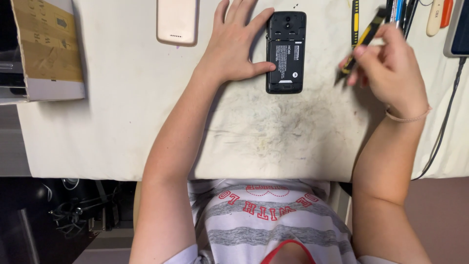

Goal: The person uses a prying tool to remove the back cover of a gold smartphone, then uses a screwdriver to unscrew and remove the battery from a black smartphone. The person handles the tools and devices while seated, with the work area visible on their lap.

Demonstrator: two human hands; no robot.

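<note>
- The left hand [233,46] is lying flat on the table [122,112], fingers spread wide, with the thumb pressing against the left edge of the black phone [286,51] and the forefinger reaching along its top corner.
- The phone is lying face down near the far middle of the table, its back cover off, so the flat battery with its white label is showing inside the frame.
- The right hand [391,68] is hovering just right of the phone, fingers closed narrowly around a black and yellow tool [359,46], pinched like a pen, with the dark tip pointing down and left, clear of the phone.
- To do this well, I would judge that the left hand should be bracing the phone firmly so it is not sliding on the cloth, while the tool tip is coming in low and gently at a seam, since the plastic frame looks thin and easy to mar.
- The table covering is looking soft, pale and smudged with grey marks in the middle.
- A smooth pinkish phone cover [177,22] with rounded corners is lying well to the left, and a cardboard box [46,46] is sitting at the far left edge.
</note>
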